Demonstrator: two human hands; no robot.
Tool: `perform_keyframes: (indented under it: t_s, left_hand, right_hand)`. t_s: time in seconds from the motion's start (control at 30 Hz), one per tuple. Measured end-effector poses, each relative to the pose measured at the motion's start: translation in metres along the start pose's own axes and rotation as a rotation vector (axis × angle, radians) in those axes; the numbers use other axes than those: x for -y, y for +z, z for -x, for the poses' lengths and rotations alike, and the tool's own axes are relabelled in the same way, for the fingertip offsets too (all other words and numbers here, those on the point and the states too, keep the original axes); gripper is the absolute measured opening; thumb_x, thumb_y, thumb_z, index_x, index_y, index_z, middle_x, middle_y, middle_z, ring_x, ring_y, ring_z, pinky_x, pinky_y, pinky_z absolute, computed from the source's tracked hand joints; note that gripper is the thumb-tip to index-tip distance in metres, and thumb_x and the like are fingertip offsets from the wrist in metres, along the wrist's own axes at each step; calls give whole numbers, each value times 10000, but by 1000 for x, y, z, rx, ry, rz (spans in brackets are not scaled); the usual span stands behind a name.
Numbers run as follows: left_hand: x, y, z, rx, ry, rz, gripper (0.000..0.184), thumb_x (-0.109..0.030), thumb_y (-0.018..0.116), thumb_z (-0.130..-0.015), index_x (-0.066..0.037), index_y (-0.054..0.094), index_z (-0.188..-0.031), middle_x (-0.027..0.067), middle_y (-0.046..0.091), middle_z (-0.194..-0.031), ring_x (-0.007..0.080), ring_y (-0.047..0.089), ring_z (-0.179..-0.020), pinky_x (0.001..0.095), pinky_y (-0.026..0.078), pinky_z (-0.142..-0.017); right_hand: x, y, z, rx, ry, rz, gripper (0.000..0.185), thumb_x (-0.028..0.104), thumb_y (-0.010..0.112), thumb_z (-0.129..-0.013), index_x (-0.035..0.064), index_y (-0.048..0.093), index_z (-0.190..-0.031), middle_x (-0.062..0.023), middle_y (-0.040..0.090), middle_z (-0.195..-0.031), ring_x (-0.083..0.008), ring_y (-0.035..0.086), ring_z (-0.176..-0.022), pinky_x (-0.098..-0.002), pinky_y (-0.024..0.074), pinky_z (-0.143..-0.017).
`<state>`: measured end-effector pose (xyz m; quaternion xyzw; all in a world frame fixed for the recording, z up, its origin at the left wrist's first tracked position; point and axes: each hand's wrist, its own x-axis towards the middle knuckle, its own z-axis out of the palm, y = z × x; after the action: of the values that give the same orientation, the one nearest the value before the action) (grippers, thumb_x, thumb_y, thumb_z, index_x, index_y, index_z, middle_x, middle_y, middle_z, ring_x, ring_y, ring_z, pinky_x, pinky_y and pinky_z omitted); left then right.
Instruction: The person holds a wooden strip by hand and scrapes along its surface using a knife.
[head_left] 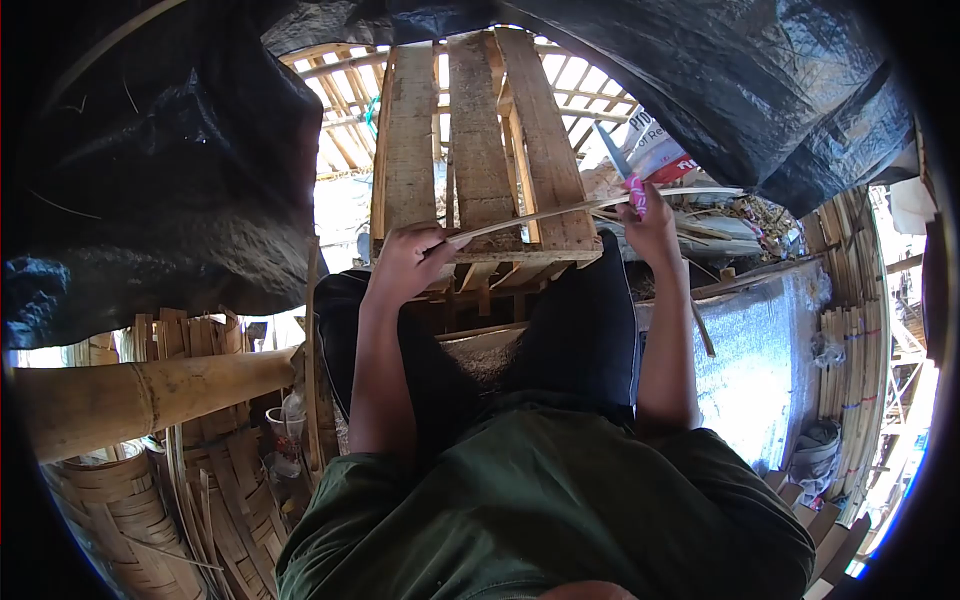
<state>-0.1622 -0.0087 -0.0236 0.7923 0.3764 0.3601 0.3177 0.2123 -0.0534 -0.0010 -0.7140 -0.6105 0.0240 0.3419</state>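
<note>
A long thin bamboo strip (540,216) runs between my hands, above the near end of a slatted wooden bench (475,140). My left hand (412,262) is closed around the strip's left end. My right hand (650,220) is closed on the pink handle of a knife (615,150), whose blade points up and away. The strip passes at the right fingers and continues to the right beyond them.
Black plastic sheeting (150,180) hangs at the left and upper right. A thick bamboo pole (160,395) lies at the left above woven baskets (120,500). Bundled strips (855,370) stand at the right, beside a shiny sheet (750,360). A cup (285,425) stands at lower left.
</note>
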Motion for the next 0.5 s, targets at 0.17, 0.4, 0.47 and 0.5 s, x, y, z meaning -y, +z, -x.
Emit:
perform_keyframes:
  t_s: [0.17, 0.4, 0.47, 0.5]
  left_hand:
    - [-3, 0, 1, 9, -14, -7, 221, -170, 740, -883, 29, 671, -818, 136, 625, -726, 268, 605, -640, 350, 483, -617]
    - [-30, -12, 3, 64, -65, -101, 268, -172, 722, -898, 46, 621, -779, 159, 562, -686, 296, 563, -613, 392, 434, -583]
    - [-35, -21, 7, 61, -63, -127, 288, -182, 721, -900, 48, 609, -766, 163, 547, -673, 309, 553, -607, 399, 424, -576]
    - [-36, -28, 9, 96, -107, -168, 294, -205, 730, -891, 42, 624, -771, 167, 564, -683, 321, 563, -618, 401, 429, -580]
  right_hand:
    - [-17, 10, 5, 89, -11, -86, 293, 53, 767, -797, 8, 608, -1039, -198, 655, -792, -401, 656, -758, -451, 498, -685]
    - [-24, 36, -3, -69, -91, -126, 164, 31, 736, -823, 14, 646, -959, -178, 696, -811, -353, 699, -782, -417, 526, -680]
    - [-14, 37, -1, -78, -122, -180, 149, 21, 722, -827, 15, 645, -955, -187, 701, -823, -361, 708, -810, -422, 530, -681]
    - [-9, 37, 2, -80, -146, -199, 116, 0, 700, -830, 7, 633, -925, -196, 681, -810, -380, 689, -789, -430, 519, -667]
